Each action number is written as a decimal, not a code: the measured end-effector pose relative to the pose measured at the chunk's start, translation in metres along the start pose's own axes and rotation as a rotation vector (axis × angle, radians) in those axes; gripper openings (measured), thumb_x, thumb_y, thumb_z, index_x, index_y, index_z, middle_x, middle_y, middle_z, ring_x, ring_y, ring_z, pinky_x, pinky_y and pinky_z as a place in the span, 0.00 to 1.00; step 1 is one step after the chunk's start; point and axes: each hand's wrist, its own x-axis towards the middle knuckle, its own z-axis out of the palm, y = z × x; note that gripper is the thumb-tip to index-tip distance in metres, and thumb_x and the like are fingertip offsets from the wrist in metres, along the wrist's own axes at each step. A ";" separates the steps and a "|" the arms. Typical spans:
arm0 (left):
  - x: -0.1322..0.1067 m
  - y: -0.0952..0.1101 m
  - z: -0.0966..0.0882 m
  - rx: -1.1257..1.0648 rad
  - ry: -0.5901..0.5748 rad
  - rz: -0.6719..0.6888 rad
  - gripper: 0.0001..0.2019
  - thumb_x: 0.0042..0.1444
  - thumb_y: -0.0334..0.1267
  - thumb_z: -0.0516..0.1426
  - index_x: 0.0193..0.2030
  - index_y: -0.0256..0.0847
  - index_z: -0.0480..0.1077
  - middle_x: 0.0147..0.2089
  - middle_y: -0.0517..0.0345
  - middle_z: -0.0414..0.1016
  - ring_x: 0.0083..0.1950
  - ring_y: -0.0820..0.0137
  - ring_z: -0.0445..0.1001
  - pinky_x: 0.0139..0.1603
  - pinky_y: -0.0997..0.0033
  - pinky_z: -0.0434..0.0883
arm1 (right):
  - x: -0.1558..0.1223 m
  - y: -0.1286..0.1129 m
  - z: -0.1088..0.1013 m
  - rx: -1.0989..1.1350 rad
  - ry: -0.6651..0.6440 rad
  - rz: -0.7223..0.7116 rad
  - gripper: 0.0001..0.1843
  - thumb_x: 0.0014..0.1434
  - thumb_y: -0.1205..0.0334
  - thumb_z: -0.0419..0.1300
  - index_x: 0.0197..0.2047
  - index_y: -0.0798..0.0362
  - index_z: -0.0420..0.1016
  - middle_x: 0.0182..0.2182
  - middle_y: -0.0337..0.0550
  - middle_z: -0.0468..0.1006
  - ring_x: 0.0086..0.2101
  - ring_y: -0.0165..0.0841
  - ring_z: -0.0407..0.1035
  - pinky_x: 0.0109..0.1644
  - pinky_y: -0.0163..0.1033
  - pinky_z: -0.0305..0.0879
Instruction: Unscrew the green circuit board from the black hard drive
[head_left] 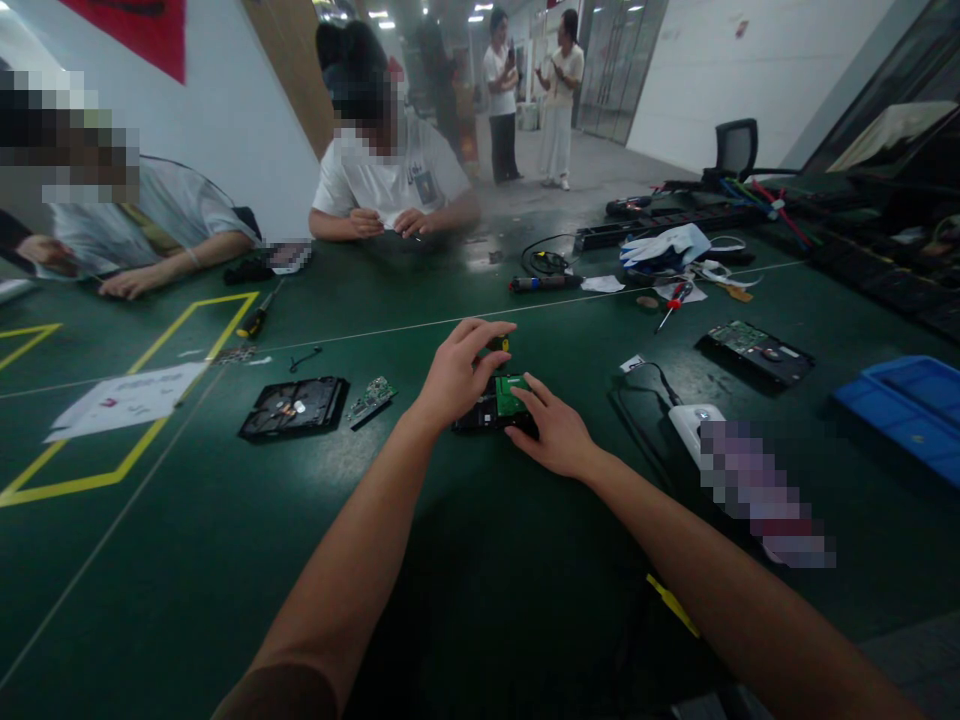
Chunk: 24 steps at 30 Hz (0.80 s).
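Note:
In the middle of the table lies a hard drive point(486, 408), a green circuit board point(511, 396) showing on its upper side. My left hand point(466, 368) is closed around a small black and yellow screwdriver handle point(504, 344) above the drive's far edge; its shaft and tip are hidden. With thumb and fingers, my right hand point(553, 428) grips the drive's right end, fingertips on the green board. To the left sit another hard drive point(294, 408) and a loose circuit board point(372, 400).
A third hard drive point(756, 354) and a blue tray point(907, 410) are on the right. Nearer lies a white power strip point(694, 425) with a cable. Gloves point(664, 248) and a red screwdriver point(676, 302) lie farther back. Two people sit across the table; a yellow-black screwdriver point(253, 322) lies near them.

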 end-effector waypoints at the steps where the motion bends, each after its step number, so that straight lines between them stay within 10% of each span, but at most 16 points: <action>1: 0.000 0.000 0.000 0.003 0.012 -0.019 0.18 0.65 0.32 0.61 0.61 0.48 0.72 0.55 0.52 0.73 0.51 0.67 0.77 0.49 0.64 0.79 | 0.000 0.000 0.000 0.000 -0.001 -0.001 0.35 0.68 0.44 0.58 0.73 0.47 0.59 0.76 0.53 0.51 0.67 0.54 0.61 0.64 0.60 0.68; 24: 0.000 0.004 -0.001 0.018 -0.018 -0.046 0.23 0.69 0.31 0.56 0.69 0.48 0.66 0.59 0.51 0.75 0.53 0.66 0.76 0.53 0.62 0.77 | 0.000 0.001 0.000 0.013 0.005 -0.021 0.35 0.68 0.46 0.58 0.73 0.49 0.59 0.76 0.54 0.51 0.66 0.55 0.62 0.64 0.60 0.67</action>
